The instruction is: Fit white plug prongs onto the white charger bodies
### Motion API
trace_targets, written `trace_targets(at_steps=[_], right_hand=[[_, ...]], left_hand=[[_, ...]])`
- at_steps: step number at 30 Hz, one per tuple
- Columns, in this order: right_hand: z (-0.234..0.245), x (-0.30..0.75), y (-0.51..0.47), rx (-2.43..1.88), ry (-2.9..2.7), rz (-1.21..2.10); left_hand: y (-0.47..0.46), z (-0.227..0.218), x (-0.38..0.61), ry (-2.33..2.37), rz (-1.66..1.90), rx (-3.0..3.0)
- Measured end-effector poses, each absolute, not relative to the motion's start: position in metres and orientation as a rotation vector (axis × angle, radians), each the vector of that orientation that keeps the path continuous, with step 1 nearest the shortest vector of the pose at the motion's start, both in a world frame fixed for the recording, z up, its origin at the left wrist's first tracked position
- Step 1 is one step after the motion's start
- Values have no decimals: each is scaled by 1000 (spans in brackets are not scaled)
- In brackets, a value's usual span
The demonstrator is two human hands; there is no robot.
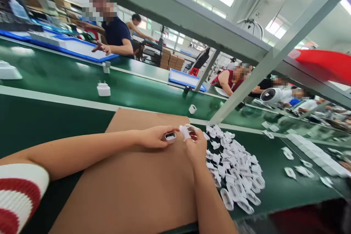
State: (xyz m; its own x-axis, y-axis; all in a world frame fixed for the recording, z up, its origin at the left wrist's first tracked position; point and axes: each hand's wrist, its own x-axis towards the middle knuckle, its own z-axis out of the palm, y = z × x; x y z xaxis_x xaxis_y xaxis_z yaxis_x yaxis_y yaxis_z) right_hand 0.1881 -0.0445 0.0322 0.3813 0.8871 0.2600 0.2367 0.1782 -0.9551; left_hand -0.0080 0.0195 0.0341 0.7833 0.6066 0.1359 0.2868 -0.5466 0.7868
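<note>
My left hand [156, 136] is closed around a white oval plastic charger housing [170, 138], its open end turned toward me. Just to the right, my right hand [197, 145] pinches a small white plastic charger part [184, 132] between thumb and fingers. The two pieces are apart, with a narrow gap between them. Both hands are above a brown cardboard sheet [137, 186]. Beside my right forearm lies a heap of white plastic charger parts [238, 168], many of them hollow oval shells.
A green conveyor belt [148, 93] runs across in front, carrying white chargers such as one with prongs [104, 89]. A slanting metal post [246, 80] rises beyond the heap. Blue-rimmed trays [186, 77] and several people are across the line. White boxes [315, 153] line the right.
</note>
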Motion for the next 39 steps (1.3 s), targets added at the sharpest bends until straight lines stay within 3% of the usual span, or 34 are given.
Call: trace_targets(at_steps=[6, 10, 19, 32, 39], right_hand=[[29, 191, -32, -1161, -1068, 1010], [28, 195, -29, -1177, -1055, 1085], [35, 192, -50, -1398, -1716, 420], [47, 182, -54, -1567, -2133, 115], [41, 175, -51, -1656, -2019, -17]], left_hand=[[30, 12, -1, 721, 559, 2083], [37, 11, 3, 676, 487, 2052], [38, 8, 1, 672, 484, 2066], [38, 8, 3, 683, 528, 2084], [38, 8, 4, 749, 534, 2059]])
